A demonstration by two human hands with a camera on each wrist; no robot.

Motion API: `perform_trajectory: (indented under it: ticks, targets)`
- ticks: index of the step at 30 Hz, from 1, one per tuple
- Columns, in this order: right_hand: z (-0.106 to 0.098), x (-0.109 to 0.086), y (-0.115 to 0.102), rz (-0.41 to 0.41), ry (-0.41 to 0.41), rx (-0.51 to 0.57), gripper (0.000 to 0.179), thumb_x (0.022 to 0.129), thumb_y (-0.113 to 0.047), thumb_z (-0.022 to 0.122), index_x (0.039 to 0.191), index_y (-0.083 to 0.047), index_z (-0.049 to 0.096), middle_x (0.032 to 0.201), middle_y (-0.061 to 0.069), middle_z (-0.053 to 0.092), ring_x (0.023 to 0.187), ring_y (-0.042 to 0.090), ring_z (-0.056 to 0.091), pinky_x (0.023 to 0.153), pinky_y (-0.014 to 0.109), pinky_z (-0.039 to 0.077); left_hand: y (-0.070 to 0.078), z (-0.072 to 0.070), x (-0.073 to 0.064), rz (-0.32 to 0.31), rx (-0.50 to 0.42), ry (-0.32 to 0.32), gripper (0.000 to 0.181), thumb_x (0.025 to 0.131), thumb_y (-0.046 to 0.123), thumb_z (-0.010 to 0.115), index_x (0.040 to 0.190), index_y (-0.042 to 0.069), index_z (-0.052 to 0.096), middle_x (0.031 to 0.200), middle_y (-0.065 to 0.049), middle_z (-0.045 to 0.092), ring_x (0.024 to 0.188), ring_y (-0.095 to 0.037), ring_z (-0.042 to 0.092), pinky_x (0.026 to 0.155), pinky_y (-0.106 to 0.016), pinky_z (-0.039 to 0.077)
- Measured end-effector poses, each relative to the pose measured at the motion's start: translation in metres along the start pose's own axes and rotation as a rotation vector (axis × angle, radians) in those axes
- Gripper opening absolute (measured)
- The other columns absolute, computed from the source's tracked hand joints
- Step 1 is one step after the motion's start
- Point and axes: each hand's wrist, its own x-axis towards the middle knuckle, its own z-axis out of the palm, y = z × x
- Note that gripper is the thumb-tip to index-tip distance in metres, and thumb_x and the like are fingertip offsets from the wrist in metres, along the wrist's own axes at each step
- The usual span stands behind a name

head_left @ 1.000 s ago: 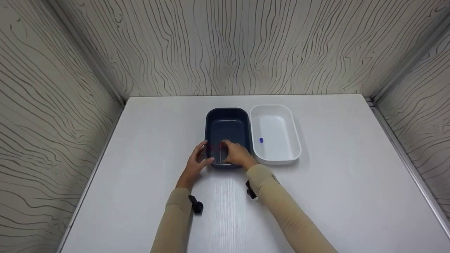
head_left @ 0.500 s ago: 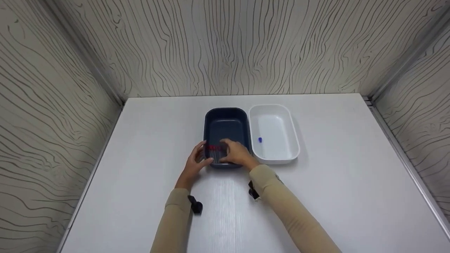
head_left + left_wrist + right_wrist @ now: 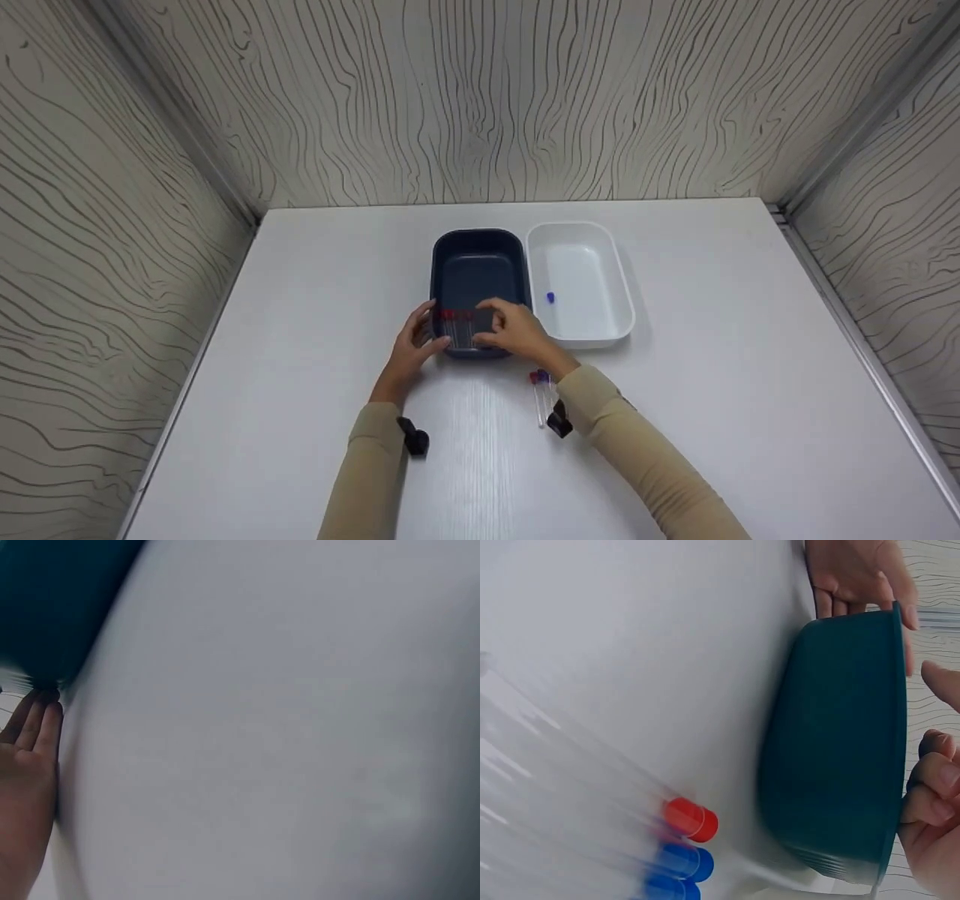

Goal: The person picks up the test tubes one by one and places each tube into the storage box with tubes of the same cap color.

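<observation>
Red-capped tubes: a row of slim, clear, see-through tubes with red caps (image 3: pixel 456 316), lying in the near-left part of a dark blue, rounded rectangular bin (image 3: pixel 480 274); their number is too blurred to tell
Direction: caps point to the far side, long axes run near to far, along the bin's own length
Right hand (image 3: pixel 517 330): over the bin's near-right part, thumb and forefinger well apart, other fingers curled, nothing between them
Tubes from that grip: just left of the fingertips
Left hand (image 3: pixel 409 349): extended fingers against the bin's left wall, thumb over the near-left corner, beside the tubes' near ends
Loose tubes: clear, with red and blue caps (image 3: pixel 540 376), on the white table (image 3: pixel 337 300) near of the bin, beneath the right wrist, caps toward the far side
White rectangular tray (image 3: pixel 589 319): just right of the bin, a small blue cap (image 3: pixel 550 298) inside at left
</observation>
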Motion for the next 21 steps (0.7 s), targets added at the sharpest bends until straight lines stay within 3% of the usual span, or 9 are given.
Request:
perform_trajectory:
  ticks: [6, 12, 21]
  targets:
    - [-0.006, -0.013, 0.007, -0.061, 0.051, 0.064, 0.041, 0.081, -0.019, 0.077, 0.117, -0.002, 0.064, 0.062, -0.002, 0.050, 0.053, 0.000, 0.038, 0.056, 0.016, 0.037, -0.018, -0.002, 0.008, -0.019, -0.009, 0.043, 0.076, 0.085, 0.014, 0.073, 0.149, 0.023, 0.034, 0.153, -0.016, 0.038, 0.144, -0.032, 0.036, 0.122, -0.047, 0.028]
    - [-0.011, -0.028, 0.014, -0.117, 0.050, 0.076, 0.040, 0.084, -0.020, 0.075, 0.117, -0.001, 0.063, 0.063, 0.010, 0.056, 0.053, -0.004, 0.038, 0.056, 0.015, 0.037, -0.019, -0.001, 0.004, -0.018, 0.007, 0.052, 0.076, 0.083, 0.022, 0.076, 0.147, 0.028, 0.036, 0.154, -0.013, 0.038, 0.144, -0.031, 0.036, 0.121, -0.047, 0.029]
    - [-0.019, -0.048, 0.020, -0.148, 0.038, 0.054, 0.039, 0.086, -0.023, 0.072, 0.117, -0.002, 0.063, 0.066, 0.010, 0.059, 0.054, -0.004, 0.039, 0.054, 0.015, 0.037, -0.018, 0.001, 0.006, 0.004, 0.029, 0.046, 0.078, 0.081, 0.027, 0.077, 0.148, 0.027, 0.036, 0.151, -0.017, 0.040, 0.141, -0.033, 0.040, 0.119, -0.050, 0.032]
